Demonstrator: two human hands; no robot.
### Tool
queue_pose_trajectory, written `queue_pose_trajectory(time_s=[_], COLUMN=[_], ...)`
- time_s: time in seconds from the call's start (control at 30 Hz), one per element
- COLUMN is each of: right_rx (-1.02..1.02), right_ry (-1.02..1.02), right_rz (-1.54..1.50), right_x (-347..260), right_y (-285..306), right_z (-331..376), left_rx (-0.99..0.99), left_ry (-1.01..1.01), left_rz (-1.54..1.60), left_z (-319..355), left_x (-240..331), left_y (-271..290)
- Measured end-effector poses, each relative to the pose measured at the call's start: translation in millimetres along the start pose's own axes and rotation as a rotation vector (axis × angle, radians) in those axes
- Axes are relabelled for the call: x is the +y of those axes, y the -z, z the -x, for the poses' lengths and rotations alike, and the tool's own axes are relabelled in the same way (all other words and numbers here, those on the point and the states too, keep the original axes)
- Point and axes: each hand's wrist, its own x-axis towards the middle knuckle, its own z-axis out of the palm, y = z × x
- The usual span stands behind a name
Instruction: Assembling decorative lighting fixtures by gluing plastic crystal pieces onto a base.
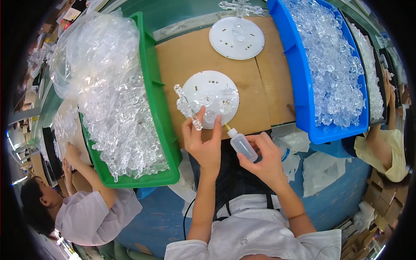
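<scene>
My left hand [203, 141] has its fingers closed on a clear plastic cross-shaped piece [189, 107], which lies tilted over the left part of a round white disc [221, 80]. The disc has small holes and slots and rests on the cardboard. In my right hand [264, 158] is a small translucent squeeze bottle [242, 145] with a white collar and a thin yellowish nozzle. Its tip points up and left, close to my left fingers and the disc's lower edge. Whether the tip touches the clear piece I cannot tell.
A second white disc [225, 45] with a clear upright cross piece [238, 13] stands farther back on the cardboard [173, 56]. At left is a green bin [151, 86] of clear parts; at right, a blue bin [303, 86] of clear parts. Other people work on both sides.
</scene>
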Motion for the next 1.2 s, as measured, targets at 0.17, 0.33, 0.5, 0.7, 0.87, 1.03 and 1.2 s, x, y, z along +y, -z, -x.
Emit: queue_pose_trajectory(time_s=[0.17,0.33,0.5,0.7,0.87,1.03,1.2], right_rx=[-0.022,-0.03,-0.018,-0.002,-0.044,0.168,0.544], right_ry=[0.07,0.075,0.1,0.113,0.033,0.064,0.152], right_rz=[0.018,0.045,0.063,0.076,0.035,-0.091,-0.063], right_x=[6,6,7,7,7,12,43], right_y=[-1,0,-1,-2,4,22,1], right_z=[-6,-8,-9,-11,-6,-8,-63], left_rx=[0.0,-0.041,-0.02,-0.022,-0.042,0.013,-0.005], left_ry=[0.095,0.161,0.136,0.142,0.08,0.015,0.05], left_rz=[0.09,0.152,0.152,0.123,0.03,-0.022,0.013], left_z=[0,1,1,0,3,5,6], left_x=[4,3,-1,2,2,-5,-4], left_y=[0,2,1,1,3,-1,-3])
